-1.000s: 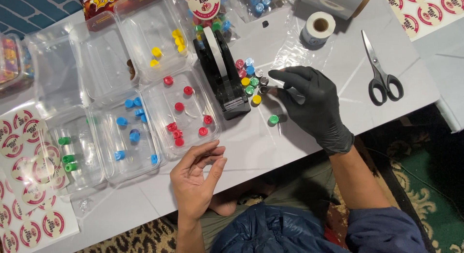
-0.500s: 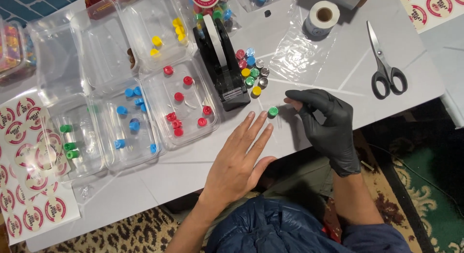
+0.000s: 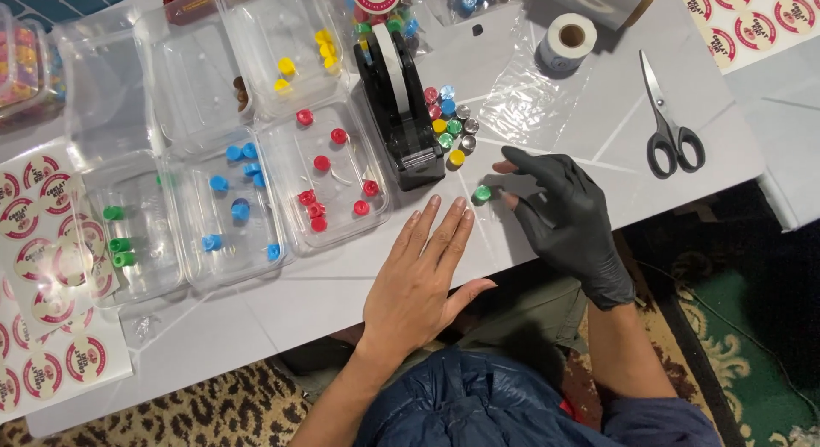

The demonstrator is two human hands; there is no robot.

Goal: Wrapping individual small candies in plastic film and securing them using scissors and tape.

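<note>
My bare left hand (image 3: 423, 276) lies flat on the white table (image 3: 256, 319), fingers together and pointing up toward a green cap (image 3: 483, 193). My right hand (image 3: 559, 212), in a black glove, rests beside that cap with its fingers spread, fingertips just right of it. Neither hand holds anything. A cluster of several small coloured caps (image 3: 450, 122) sits right of the black tape dispenser (image 3: 400, 114).
Clear plastic trays hold sorted caps: red (image 3: 329, 178), blue (image 3: 235, 203), green (image 3: 128, 233), yellow (image 3: 299, 54). Scissors (image 3: 670, 122) lie at the right, a roll of white labels (image 3: 568, 41) behind them. Round sticker sheets (image 3: 43, 276) cover the left edge.
My right hand put down the small piece it held and spread flat by the green cap. My left hand came up from the table edge and flattened on the table.
</note>
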